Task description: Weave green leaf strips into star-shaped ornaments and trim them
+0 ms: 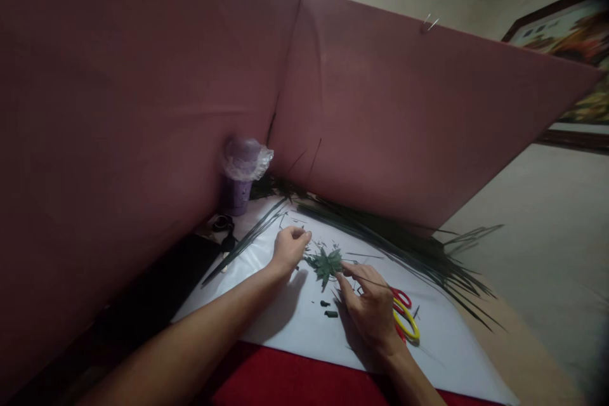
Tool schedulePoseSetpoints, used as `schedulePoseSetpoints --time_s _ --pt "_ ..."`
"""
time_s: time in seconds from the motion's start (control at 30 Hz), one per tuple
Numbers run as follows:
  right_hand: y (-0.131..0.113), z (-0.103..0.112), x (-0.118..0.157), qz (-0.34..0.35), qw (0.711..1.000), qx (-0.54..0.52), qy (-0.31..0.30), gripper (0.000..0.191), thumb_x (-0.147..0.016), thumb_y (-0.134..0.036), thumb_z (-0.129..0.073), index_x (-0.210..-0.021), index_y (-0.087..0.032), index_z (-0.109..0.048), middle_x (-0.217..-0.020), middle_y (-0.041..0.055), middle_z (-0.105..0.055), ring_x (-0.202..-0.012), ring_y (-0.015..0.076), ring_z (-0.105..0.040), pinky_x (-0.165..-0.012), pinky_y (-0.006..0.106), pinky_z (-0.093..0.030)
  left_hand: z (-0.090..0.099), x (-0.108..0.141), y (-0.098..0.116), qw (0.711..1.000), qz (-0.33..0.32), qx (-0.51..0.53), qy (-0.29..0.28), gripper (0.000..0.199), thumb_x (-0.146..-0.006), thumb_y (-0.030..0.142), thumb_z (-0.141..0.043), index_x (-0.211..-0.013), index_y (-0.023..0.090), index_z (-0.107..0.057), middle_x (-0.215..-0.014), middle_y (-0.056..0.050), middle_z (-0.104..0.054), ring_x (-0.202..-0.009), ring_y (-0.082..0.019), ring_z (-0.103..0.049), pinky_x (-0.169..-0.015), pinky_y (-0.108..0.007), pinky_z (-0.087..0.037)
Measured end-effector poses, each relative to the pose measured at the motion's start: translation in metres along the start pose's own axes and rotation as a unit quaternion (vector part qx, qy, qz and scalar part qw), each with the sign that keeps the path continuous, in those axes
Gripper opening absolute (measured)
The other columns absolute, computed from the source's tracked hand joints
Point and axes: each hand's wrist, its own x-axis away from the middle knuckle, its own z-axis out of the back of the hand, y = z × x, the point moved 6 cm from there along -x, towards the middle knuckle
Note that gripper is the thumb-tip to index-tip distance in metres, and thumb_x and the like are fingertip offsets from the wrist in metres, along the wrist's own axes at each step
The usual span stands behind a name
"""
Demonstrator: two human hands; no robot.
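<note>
A green star-shaped leaf piece with many pointed tips (327, 264) is held just above a white sheet (266, 323). My right hand (370, 301) grips its right edge between thumb and fingers, and a thin dark strip runs across these fingers. My left hand (290, 248) is closed in a pinch at the upper left of the star; whatever is in the pinch is too small to make out. Red-and-yellow-handled scissors (405, 317) lie beside my right hand, which hides part of them. Small dark green offcuts (330, 314) lie on the sheet below the star.
A bundle of long green leaves (380, 235) stretches along the sheet's back edge. More long blades (242, 244) lie at the left. A purple cup with clear plastic (242, 187) stands in the corner of pink panels (380, 120). Red cloth (276, 374) shows in front.
</note>
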Motion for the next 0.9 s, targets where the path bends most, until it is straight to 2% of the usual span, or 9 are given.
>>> schedulePoseSetpoints --time_s 0.07,0.17,0.3,0.37,0.47,0.53,0.7,0.8,0.9 --pt "0.0 0.003 -0.002 -0.018 0.999 -0.042 0.002 0.017 -0.083 -0.025 -0.06 -0.097 -0.018 -0.066 -0.088 0.0073 -0.069 -0.082 0.0214 -0.063 -0.073 0.036 -0.049 0.002 0.0 0.002 1.0 -0.006 -0.008 0.008 0.017 -0.066 0.027 -0.064 -0.072 0.012 -0.064 -0.069 -0.004 -0.062 -0.067 -0.014 -0.055 -0.063 -0.024 -0.041" --pt "0.0 0.01 -0.008 -0.044 0.995 -0.09 0.009 0.018 -0.084 -0.028 -0.059 -0.097 -0.017 -0.065 -0.085 0.0062 -0.07 -0.074 0.0186 -0.065 -0.066 0.031 -0.052 0.003 0.001 0.004 1.0 -0.008 -0.015 0.013 0.015 -0.068 0.026 -0.063 -0.072 0.012 -0.065 -0.069 -0.003 -0.062 -0.067 -0.014 -0.056 -0.064 -0.024 -0.042" --pt "0.001 0.015 -0.019 -0.09 0.989 -0.107 -0.045 0.02 -0.084 -0.034 -0.058 -0.094 -0.019 -0.067 -0.085 0.0058 -0.071 -0.074 0.0184 -0.066 -0.067 0.029 -0.052 0.004 0.0 0.003 1.0 -0.001 -0.02 0.018 0.013 -0.069 0.024 -0.061 -0.073 0.012 -0.064 -0.069 -0.003 -0.062 -0.066 -0.014 -0.056 -0.064 -0.024 -0.043" --pt "0.002 0.015 -0.025 -0.102 0.988 -0.094 -0.064 0.02 -0.084 -0.036 -0.056 -0.087 -0.019 -0.068 -0.085 0.0061 -0.071 -0.078 0.0194 -0.066 -0.071 0.029 -0.051 0.004 -0.001 0.002 0.999 0.001 -0.023 0.021 0.012 -0.069 0.023 -0.061 -0.074 0.013 -0.064 -0.071 -0.004 -0.063 -0.067 -0.014 -0.057 -0.066 -0.025 -0.044" --pt "0.007 0.013 -0.036 -0.116 0.99 -0.062 -0.058 0.022 -0.083 -0.038 -0.055 -0.084 -0.02 -0.068 -0.079 0.0055 -0.072 -0.07 0.0199 -0.065 -0.067 0.03 -0.048 0.005 -0.003 0.002 0.999 0.0 -0.031 0.026 0.01 -0.069 0.022 -0.062 -0.073 0.013 -0.065 -0.072 -0.004 -0.065 -0.07 -0.015 -0.058 -0.069 -0.026 -0.044" --pt "0.012 0.007 -0.044 -0.134 0.989 -0.04 -0.052 0.024 -0.084 -0.038 -0.053 -0.083 -0.02 -0.069 -0.076 0.005 -0.072 -0.066 0.0201 -0.065 -0.065 0.03 -0.046 0.005 -0.004 0.002 0.999 -0.002 -0.036 0.029 0.009 -0.068 0.021 -0.061 -0.073 0.013 -0.065 -0.072 -0.004 -0.065 -0.071 -0.016 -0.059 -0.07 -0.026 -0.045" --pt "0.016 -0.008 -0.055 -0.15 0.987 0.0 -0.053 0.026 -0.083 -0.039 -0.051 -0.079 -0.021 -0.069 -0.076 0.0048 -0.073 -0.071 0.0222 -0.066 -0.065 0.03 -0.043 0.008 -0.004 0.001 0.998 -0.011 -0.055 0.031 0.01 -0.07 0.021 -0.06 -0.074 0.014 -0.065 -0.073 -0.005 -0.065 -0.072 -0.016 -0.06 -0.07 -0.027 -0.045" --pt "0.011 -0.004 -0.05 -0.149 0.986 0.014 -0.068 0.024 -0.083 -0.038 -0.053 -0.078 -0.022 -0.069 -0.074 0.0037 -0.072 -0.069 0.0222 -0.065 -0.063 0.03 -0.042 0.008 -0.005 0.001 0.997 -0.014 -0.067 0.031 0.012 -0.071 0.022 -0.059 -0.076 0.013 -0.064 -0.076 -0.007 -0.066 -0.075 -0.017 -0.06 -0.071 -0.029 -0.046" --pt "0.002 0.01 -0.039 -0.146 0.986 0.022 -0.072 0.023 -0.083 -0.04 -0.054 -0.078 -0.023 -0.069 -0.072 0.0027 -0.071 -0.068 0.0215 -0.065 -0.065 0.029 -0.041 0.007 -0.005 0.001 0.997 -0.014 -0.077 0.025 0.013 -0.071 0.022 -0.059 -0.077 0.012 -0.065 -0.079 -0.008 -0.067 -0.077 -0.018 -0.061 -0.073 -0.029 -0.047"
